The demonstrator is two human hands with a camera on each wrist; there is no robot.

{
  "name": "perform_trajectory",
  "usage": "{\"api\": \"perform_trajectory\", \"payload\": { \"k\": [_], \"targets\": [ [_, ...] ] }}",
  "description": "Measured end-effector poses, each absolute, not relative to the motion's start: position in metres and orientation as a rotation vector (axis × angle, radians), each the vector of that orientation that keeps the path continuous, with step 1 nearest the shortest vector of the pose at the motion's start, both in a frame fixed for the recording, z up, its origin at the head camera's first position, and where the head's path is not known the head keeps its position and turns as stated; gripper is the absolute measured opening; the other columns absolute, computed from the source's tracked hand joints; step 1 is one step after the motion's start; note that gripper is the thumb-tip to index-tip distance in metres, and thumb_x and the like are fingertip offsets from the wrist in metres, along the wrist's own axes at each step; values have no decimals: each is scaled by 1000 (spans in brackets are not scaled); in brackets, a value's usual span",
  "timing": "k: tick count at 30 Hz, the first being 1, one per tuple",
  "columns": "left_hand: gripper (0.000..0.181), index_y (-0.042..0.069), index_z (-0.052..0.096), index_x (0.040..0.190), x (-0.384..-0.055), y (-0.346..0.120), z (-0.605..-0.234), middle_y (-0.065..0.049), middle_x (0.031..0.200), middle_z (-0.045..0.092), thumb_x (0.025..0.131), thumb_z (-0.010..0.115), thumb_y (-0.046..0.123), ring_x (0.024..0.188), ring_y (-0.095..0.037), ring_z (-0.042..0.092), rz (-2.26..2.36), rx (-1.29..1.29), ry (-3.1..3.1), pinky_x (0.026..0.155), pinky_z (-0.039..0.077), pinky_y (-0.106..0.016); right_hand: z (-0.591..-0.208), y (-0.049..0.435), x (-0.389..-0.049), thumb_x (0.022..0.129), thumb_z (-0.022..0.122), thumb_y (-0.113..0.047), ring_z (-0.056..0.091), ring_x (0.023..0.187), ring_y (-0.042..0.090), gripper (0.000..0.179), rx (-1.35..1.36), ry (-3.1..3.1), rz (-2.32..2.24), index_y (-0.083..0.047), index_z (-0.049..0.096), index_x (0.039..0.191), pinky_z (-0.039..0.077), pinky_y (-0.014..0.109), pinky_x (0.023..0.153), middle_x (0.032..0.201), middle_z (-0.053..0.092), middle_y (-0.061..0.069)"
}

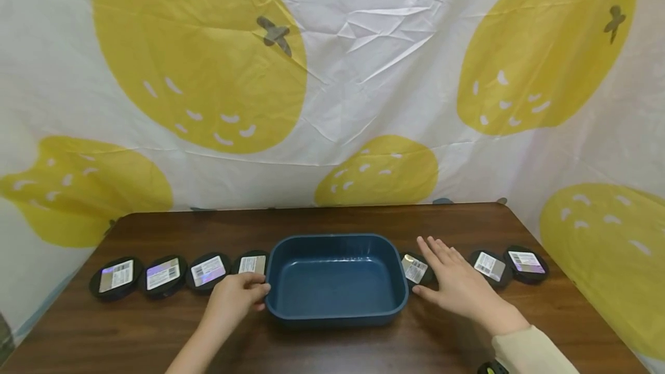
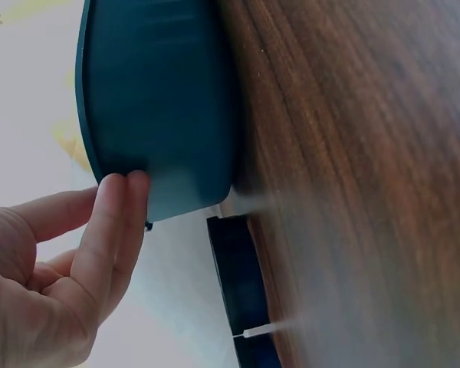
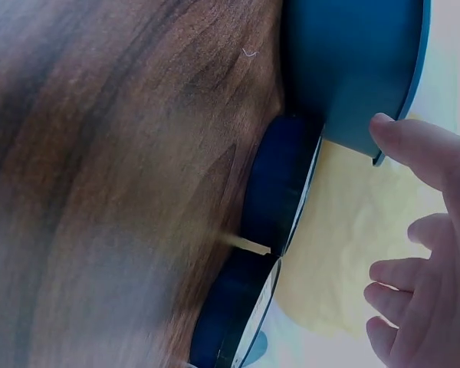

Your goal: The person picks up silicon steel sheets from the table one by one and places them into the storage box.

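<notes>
A dark blue rectangular baking dish [image 1: 337,313] sits upright on the table. My left hand [image 1: 240,299] is at its left side; in the left wrist view the fingers [image 2: 111,222] lie against the outer wall, thumb at the rim, pinching it. To the right, my right hand [image 1: 457,281] hovers with straight, spread fingers, holding nothing. Its thumb [image 3: 414,142] is close to the dish's wall; contact is unclear. Beside that hand lies a round black container [image 1: 415,270] with a barcode label, partly covered by the fingers. Another black container [image 1: 253,263] lies by the left hand, partly hidden.
More labelled black round containers lie in a row: several to the left, including one [image 1: 116,277] at the far end, and two to the right, including one [image 1: 526,263]. The brown wooden table [image 1: 322,221] ends at a lemon-print cloth [image 1: 363,103].
</notes>
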State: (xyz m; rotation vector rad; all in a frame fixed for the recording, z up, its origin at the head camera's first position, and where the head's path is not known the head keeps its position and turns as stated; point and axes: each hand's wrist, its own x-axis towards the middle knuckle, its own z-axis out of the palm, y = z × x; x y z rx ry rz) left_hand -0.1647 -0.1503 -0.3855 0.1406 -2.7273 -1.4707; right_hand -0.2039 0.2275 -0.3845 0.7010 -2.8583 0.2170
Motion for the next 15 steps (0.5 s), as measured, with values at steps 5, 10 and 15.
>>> {"api": "perform_trajectory", "payload": {
  "k": [5,10,15],
  "targets": [
    [23,-11,64,102,-165,-150,-389,-17,83,67,83,64,2,56,-16,64,-1572,179,-2685,52,55,-26,-386,225,-208,78,70,-44,30,132,41,90,720,-2872,222,3,28,143,27,52,108,143,34,26],
    [25,-11,63,104,-167,-152,-390,-17,84,67,83,64,3,56,-17,64,-1576,179,-2695,52,55,-27,-386,222,-213,76,73,-41,32,132,40,91,736,-2890,225,6,30,141,30,53,106,143,34,25],
    [29,-14,59,110,-169,-153,-392,-17,84,67,85,61,1,56,-19,64,-1661,155,-2673,53,56,-29,-384,221,-219,75,75,-38,33,131,42,92,754,-2952,240,8,30,140,32,55,104,143,33,25]
  ]
}}
